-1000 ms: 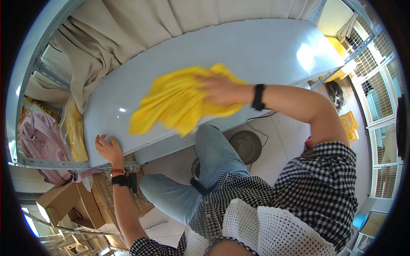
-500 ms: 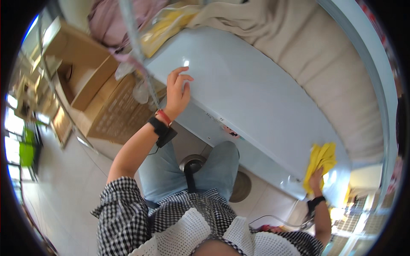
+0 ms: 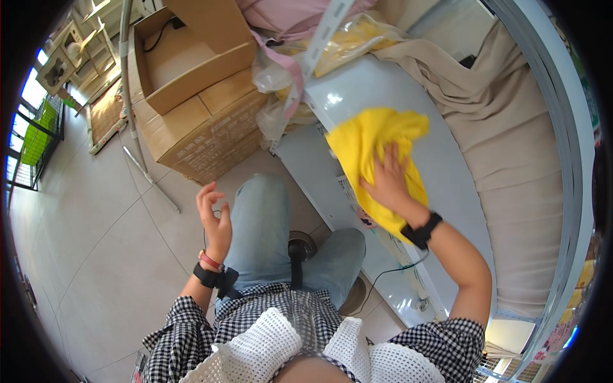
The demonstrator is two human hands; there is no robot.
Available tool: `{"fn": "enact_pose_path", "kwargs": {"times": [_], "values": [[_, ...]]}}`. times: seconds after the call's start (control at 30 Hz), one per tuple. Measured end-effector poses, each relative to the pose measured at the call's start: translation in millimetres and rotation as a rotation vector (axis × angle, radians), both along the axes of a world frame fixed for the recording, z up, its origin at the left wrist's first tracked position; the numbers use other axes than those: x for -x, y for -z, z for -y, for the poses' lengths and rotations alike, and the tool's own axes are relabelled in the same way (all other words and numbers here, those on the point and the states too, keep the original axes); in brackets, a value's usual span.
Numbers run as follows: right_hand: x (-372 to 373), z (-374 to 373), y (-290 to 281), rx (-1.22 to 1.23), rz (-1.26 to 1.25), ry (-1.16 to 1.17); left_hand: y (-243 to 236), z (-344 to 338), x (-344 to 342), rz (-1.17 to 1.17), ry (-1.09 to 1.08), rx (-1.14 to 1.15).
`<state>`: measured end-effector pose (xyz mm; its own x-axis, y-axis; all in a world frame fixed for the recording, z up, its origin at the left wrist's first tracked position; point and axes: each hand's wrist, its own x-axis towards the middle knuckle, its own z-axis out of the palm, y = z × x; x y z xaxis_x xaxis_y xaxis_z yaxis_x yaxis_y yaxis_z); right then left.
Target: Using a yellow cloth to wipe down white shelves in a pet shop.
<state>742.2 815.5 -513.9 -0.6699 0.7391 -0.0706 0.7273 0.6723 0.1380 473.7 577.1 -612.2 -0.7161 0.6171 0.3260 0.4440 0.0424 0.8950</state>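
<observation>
The right hand (image 3: pixel 391 185) lies on the yellow cloth (image 3: pixel 361 143), palm down, with the thumb apart and the fingers a little spread; I cannot tell if the fingertips also pinch the fabric. The cloth is on the light grey shelf (image 3: pixel 456 217), near its left end, and it partly covers the front edge. Half a second ago, the same hand and the cloth were at the far right end of this shelf, so both have come across to the other side, and the cloth now looks more spread out than the bunched shape before. The left hand (image 3: pixel 216 220) has also changed its place: earlier it was at the shelf's left end, and now it is away from the shelf, beside the knee in blue jeans (image 3: pixel 260 204). It is empty, half open, with fingers loosely bent. The view has turned, so the cardboard box (image 3: pixel 207 137) appears larger, at upper left. Between it and the shelf there is a clear plastic bag (image 3: pixel 354 35), and the beige curtain (image 3: pixel 520 217) lies along the shelf's back edge.
</observation>
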Motion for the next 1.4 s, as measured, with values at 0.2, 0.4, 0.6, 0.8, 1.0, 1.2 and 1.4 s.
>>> {"fn": "enact_pose_path", "kwargs": {"times": [0.2,0.4,0.6,0.8,1.0,1.2,1.4], "values": [[139,-63,2,-0.053,-0.134,-0.046,-1,1,-16,0.015,0.078,0.049],[138,-66,3,-0.081,-0.14,-0.057,-21,-22,-21,0.082,0.177,-0.018],[22,-35,-19,-0.032,-0.103,-0.115,-32,-41,-21,-0.088,0.246,-0.022],[-178,44,-34,0.161,-0.152,0.282,-15,-70,-59,0.039,0.423,0.026],[-358,153,-14,0.172,-0.17,0.892,-18,-87,-57,0.032,0.552,0.039],[-303,132,1,0.178,-0.208,0.577,6,-78,-31,-0.06,0.462,0.101],[-105,18,-23,0.208,-0.026,0.051,5,-58,-45,0.01,0.425,0.18]]}}
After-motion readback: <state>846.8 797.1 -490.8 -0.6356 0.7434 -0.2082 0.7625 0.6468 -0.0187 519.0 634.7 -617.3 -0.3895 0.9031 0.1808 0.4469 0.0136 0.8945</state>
